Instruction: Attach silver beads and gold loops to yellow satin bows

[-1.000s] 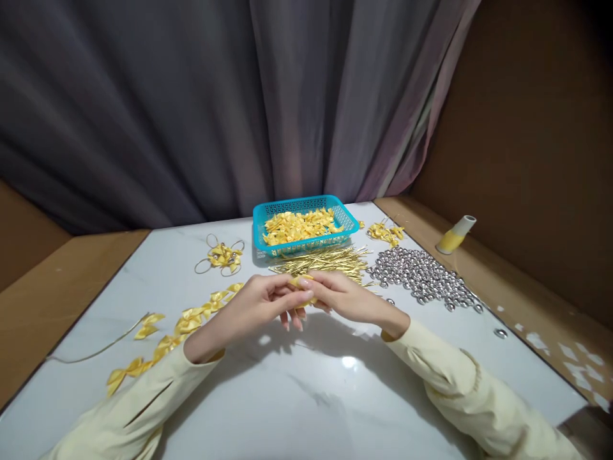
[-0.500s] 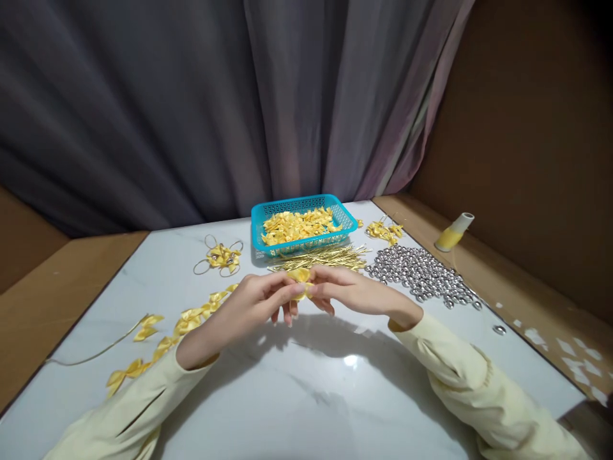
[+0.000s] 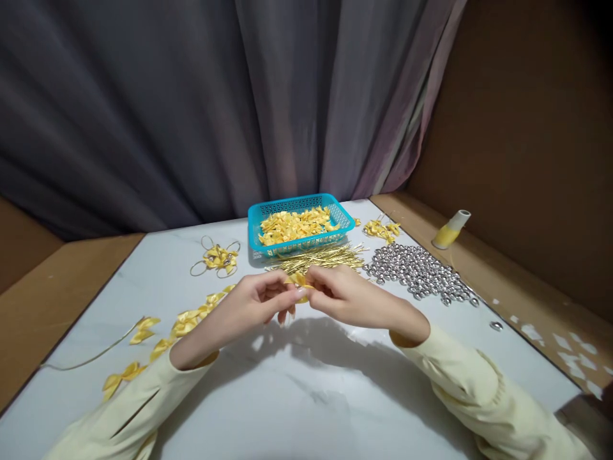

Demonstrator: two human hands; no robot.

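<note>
Above the middle of the white table (image 3: 306,390), my left hand (image 3: 253,305) and my right hand (image 3: 352,297) meet fingertip to fingertip. Both pinch a small yellow ribbon bow (image 3: 297,281) between them, held a little off the table. Just behind the hands lies a pile of thin gold wire ties (image 3: 320,257). A turquoise basket (image 3: 295,206) full of yellow bows stands behind that pile. A heap of silver bells (image 3: 419,273) lies to the right of my right hand.
A string of yellow bows (image 3: 163,332) runs along the table's left side. A bow cluster with wire loops (image 3: 218,259) lies at the back left, another small cluster (image 3: 380,229) at the back right. A yellow thread spool (image 3: 450,231) lies on the wooden ledge. A grey curtain hangs behind.
Both hands have drifted slightly away from me with the bow, and my fingers have shifted on it. The view has tilted a little.
</note>
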